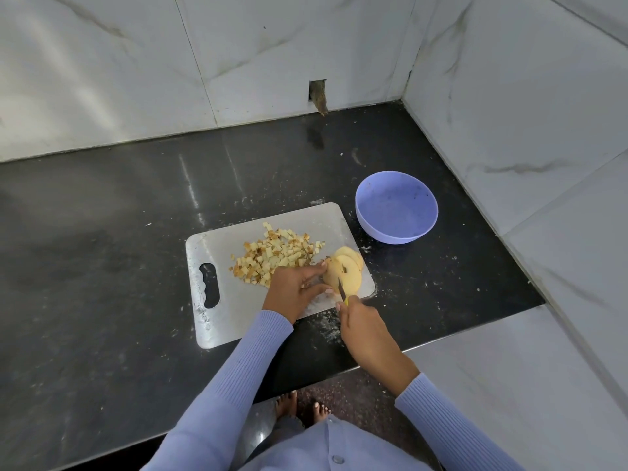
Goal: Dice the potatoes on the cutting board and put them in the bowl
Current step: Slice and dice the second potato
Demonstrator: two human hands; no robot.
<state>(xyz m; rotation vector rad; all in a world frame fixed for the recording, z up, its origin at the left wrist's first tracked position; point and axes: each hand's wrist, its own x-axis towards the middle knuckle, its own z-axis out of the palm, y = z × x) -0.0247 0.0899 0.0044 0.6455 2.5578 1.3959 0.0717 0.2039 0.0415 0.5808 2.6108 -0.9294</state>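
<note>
Mid-cut on the board (pixel 217 314), near its right edge. Left hand (pixel 295 290) pressing down on the slices (pixel 343 273), fingers fairly straight, fingertips on the stack's left rim. Right hand (pixel 360 321) curled round the yellow handle of the knife (pixel 342 291), blade tip laid across the near slice, pointing up and away from the body. Stack fanned up and to the right from the hands, long axis running toward the bowl (pixel 396 232); three slices showing, maybe more hidden beneath. Slices just ahead of both hands, left hand in contact, right reaching them only through the blade. Cutting strips from the stack looks like the step in hand, blade line running close beside the left fingertips, so little room to spare. One heap of dice (pixel 272 258) mid-board, just left of the slices, too many to count. One bowl, lavender, off the board's far right corner, nothing in it. One knife, one board, dark counter (pixel 102 198) beneath
</note>
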